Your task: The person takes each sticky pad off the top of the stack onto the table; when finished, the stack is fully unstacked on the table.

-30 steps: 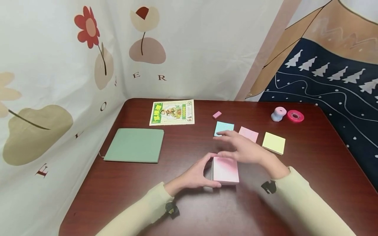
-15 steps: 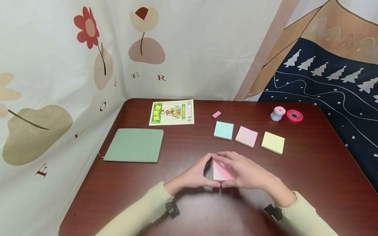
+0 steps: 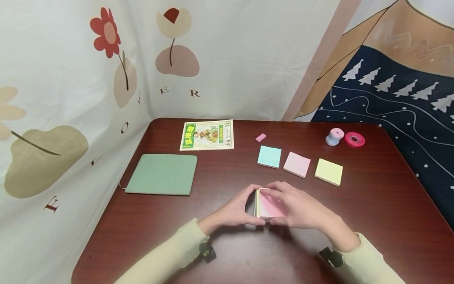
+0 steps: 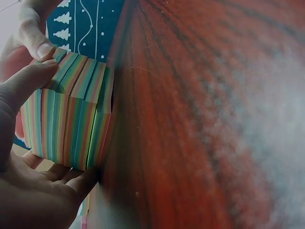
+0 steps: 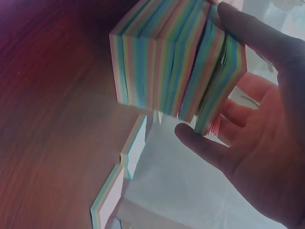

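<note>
A thick stack of sticky note pads (image 3: pixel 272 206), pink on top, stands on the table between both hands. Its striped sides, in bands of pink, yellow, green and blue, show in the left wrist view. My left hand (image 3: pixel 235 208) holds the stack from the left, thumb at the near side and fingers at the far side. From the right, my right hand (image 3: pixel 301 207) grips the top pad (image 5: pixel 221 86) by its edges, covering part of its face. That pad sits slightly askew, with a gap below it and a yellow strip bared along its left.
Blue (image 3: pixel 269 156), pink (image 3: pixel 296 164) and yellow (image 3: pixel 328 172) sticky note pads lie in a row behind the stack. A pink eraser (image 3: pixel 260 137), a green notebook (image 3: pixel 161 174), a printed booklet (image 3: pixel 207 135), a pink-topped spool (image 3: pixel 335 137) and a red tape roll (image 3: pixel 355 139) lie farther out.
My right hand has come down from above the stack's far edge and taken hold of its top. The top pad has shifted slightly right. My left hand has stayed in place.
</note>
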`<state>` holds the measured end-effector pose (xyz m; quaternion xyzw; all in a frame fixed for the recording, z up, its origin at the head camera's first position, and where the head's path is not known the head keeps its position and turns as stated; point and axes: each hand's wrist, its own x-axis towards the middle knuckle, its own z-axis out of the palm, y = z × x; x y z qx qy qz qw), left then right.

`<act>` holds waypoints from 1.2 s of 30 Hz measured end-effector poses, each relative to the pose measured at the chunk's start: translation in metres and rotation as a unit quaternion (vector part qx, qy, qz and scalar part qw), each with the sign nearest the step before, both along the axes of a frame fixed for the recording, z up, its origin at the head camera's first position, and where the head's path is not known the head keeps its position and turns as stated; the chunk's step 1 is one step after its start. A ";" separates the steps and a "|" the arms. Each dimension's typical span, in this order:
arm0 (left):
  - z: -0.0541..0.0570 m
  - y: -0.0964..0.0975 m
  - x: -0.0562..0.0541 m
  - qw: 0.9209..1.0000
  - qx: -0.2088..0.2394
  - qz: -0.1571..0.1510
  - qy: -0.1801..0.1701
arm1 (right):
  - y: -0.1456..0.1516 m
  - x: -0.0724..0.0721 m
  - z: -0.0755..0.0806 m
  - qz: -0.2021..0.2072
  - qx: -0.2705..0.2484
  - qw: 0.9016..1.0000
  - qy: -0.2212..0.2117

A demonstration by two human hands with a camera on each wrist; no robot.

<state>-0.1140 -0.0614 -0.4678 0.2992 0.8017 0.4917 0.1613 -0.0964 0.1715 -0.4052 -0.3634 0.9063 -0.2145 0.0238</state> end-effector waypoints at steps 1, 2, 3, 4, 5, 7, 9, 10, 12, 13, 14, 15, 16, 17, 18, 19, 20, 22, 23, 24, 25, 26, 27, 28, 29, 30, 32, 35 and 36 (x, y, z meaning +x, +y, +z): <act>0.000 0.000 0.000 1.000 -0.002 0.001 0.000 | 0.003 0.000 0.001 -0.005 0.000 1.000 -0.002; 0.000 0.000 0.000 1.000 -0.003 0.001 0.000 | 0.006 0.000 0.002 -0.010 -0.002 1.000 -0.002; 0.000 0.000 0.000 1.000 -0.004 0.002 0.000 | 0.011 0.000 0.003 -0.016 -0.004 1.000 -0.005; -0.001 0.000 -0.001 1.000 -0.004 0.002 0.000 | 0.016 0.000 0.004 -0.024 -0.008 1.000 -0.008; -0.001 0.000 -0.001 1.000 -0.004 0.003 0.002 | 0.022 -0.001 0.005 -0.033 -0.012 0.999 -0.008; -0.001 0.001 -0.001 1.000 -0.001 0.003 0.005 | 0.037 -0.003 0.006 -0.056 -0.018 0.998 -0.008; -0.001 0.001 -0.001 1.000 0.003 0.002 0.007 | 0.055 -0.006 0.008 -0.083 -0.024 0.996 -0.012; -0.001 0.001 -0.001 1.000 0.005 0.002 0.007 | 0.065 -0.007 0.008 -0.097 -0.026 0.995 -0.012; -0.002 0.001 -0.001 1.000 0.006 0.002 0.007 | 0.086 -0.011 0.007 -0.129 -0.024 0.991 -0.009; -0.002 0.001 -0.001 1.000 0.004 0.002 0.007 | 0.098 -0.012 0.005 -0.144 -0.024 0.989 -0.010; -0.002 0.001 -0.001 1.000 0.003 0.001 0.008 | 0.110 -0.014 0.004 -0.160 -0.024 0.987 -0.012; -0.003 0.001 0.000 1.000 0.001 0.001 0.007 | 0.122 -0.015 0.002 -0.177 -0.022 0.984 -0.011; -0.003 0.001 0.000 1.000 0.000 0.000 0.006 | 0.134 -0.016 -0.001 -0.195 -0.021 0.981 -0.015; -0.003 0.001 0.000 1.000 -0.001 -0.001 0.005 | 0.147 -0.018 -0.003 -0.211 -0.018 0.977 -0.022; -0.003 0.001 0.000 1.000 -0.002 -0.001 0.004 | 0.159 -0.019 -0.005 -0.226 -0.015 0.974 -0.029; -0.003 0.001 0.001 1.000 -0.002 -0.001 0.004 | 0.170 -0.021 -0.008 -0.240 -0.012 0.970 -0.039; -0.003 0.001 0.001 1.000 -0.001 -0.002 0.003 | 0.181 -0.023 -0.012 -0.251 -0.008 0.967 -0.048; -0.002 0.001 0.001 1.000 0.002 0.000 0.002 | 0.199 -0.028 -0.019 -0.268 0.000 0.961 -0.068; -0.002 0.001 0.001 1.000 0.003 0.000 0.001 | 0.208 -0.031 -0.023 -0.272 0.006 0.959 -0.078; -0.002 0.001 0.001 1.000 0.003 0.000 0.002 | 0.215 -0.033 -0.027 -0.276 0.011 0.957 -0.086; -0.001 0.001 0.001 1.000 0.003 0.000 0.003 | 0.221 -0.036 -0.031 -0.280 0.014 0.955 -0.096; -0.001 0.001 0.001 1.000 0.002 0.000 0.003 | 0.225 -0.038 -0.034 -0.282 0.016 0.954 -0.104; -0.001 0.001 0.000 1.000 0.002 -0.001 0.002 | 0.229 -0.039 -0.037 -0.283 0.017 0.952 -0.111; 0.000 0.001 0.000 1.000 0.001 -0.002 0.003 | 0.232 -0.040 -0.039 -0.285 0.019 0.951 -0.118; 0.000 0.001 0.000 1.000 0.001 -0.003 0.002 | 0.234 -0.041 -0.041 -0.285 0.020 0.951 -0.121; 0.000 0.001 0.000 1.000 0.001 -0.003 0.002 | 0.235 -0.042 -0.042 -0.283 0.020 0.951 -0.123; -0.001 0.001 0.000 1.000 0.001 -0.003 -0.001 | 0.236 -0.044 -0.043 -0.278 0.022 0.952 -0.125; -0.001 0.001 -0.001 1.000 0.000 -0.003 -0.001 | 0.236 -0.045 -0.042 -0.270 0.027 0.954 -0.126; -0.001 0.001 -0.001 1.000 0.000 -0.002 0.000 | 0.235 -0.045 -0.042 -0.268 0.029 0.955 -0.126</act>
